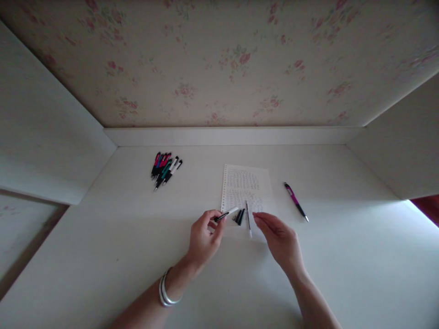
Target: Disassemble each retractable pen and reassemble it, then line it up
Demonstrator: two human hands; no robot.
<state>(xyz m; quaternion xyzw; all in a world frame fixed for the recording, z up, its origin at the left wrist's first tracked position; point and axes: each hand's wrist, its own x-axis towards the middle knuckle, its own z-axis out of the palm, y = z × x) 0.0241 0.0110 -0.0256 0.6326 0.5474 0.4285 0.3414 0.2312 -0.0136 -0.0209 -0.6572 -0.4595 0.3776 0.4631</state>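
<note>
Between the thumb and fingers of my left hand (206,235) is a white pen barrel (233,210) with a black clip end, tilted up to the right. My right hand (279,237) is pinched closed just right of the paper's middle; whatever its fingertips hold, if anything, is too small to make out. Between the hands a thin pen refill (248,219) lies on a handwritten sheet of paper (265,178). Left of the refill are black pen parts (239,217), close to my left fingertips.
A purple and black pen (295,201) lies right of the paper. Several pens (164,170) in pink, blue, green and white are bunched at the back left. The white table (137,265) is bounded by side panels and a floral wall (219,68).
</note>
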